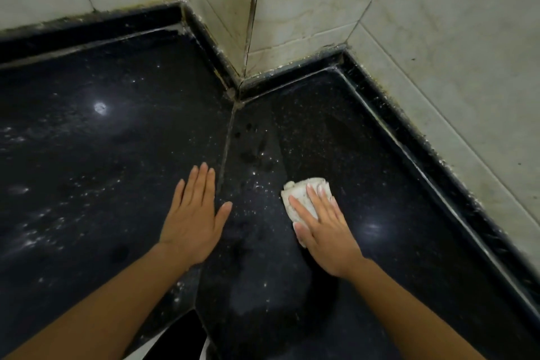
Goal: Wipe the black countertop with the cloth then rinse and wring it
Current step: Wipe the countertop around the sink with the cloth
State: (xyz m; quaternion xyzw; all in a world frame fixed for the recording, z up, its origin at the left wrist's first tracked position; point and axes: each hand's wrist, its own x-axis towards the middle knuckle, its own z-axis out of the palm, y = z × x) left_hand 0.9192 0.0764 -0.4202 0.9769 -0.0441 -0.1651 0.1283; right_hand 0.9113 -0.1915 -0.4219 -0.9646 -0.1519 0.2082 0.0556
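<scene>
**Here, two flat hands on a wet black table**

Nearest the camera, two bare forearms (96, 310) reach forward over the black speckled table (87, 155). The left hand (193, 222) lies palm down on the stone, fingers straight and together, thumb spread out to the side; it holds nothing. The right hand (324, 231) is flat too, with its straight fingers pressing down on a bunched white cloth (301, 196). The cloth sits on the table's right-hand slab, and its crumpled far end pokes out beyond the fingertips. The two hands are apart.

Between the hands, a thin seam (226, 140) in the stone runs away from the camera; the left hand's fingertips lie just beside it. Small bright droplets (258, 184) are scattered over the stone near the seam and further out to the left, and darker smears show on the right slab beyond the cloth. Two blurred lamp reflections (100, 107) shine on the surface, one far to the left, the other just right of the right hand.

Further back, a low black upstand (423, 131) edges the table. Behind it rises a pale tiled wall (292, 9) with dark, grimy grout lines, and one corner of the wall juts toward the far end of the seam.
</scene>
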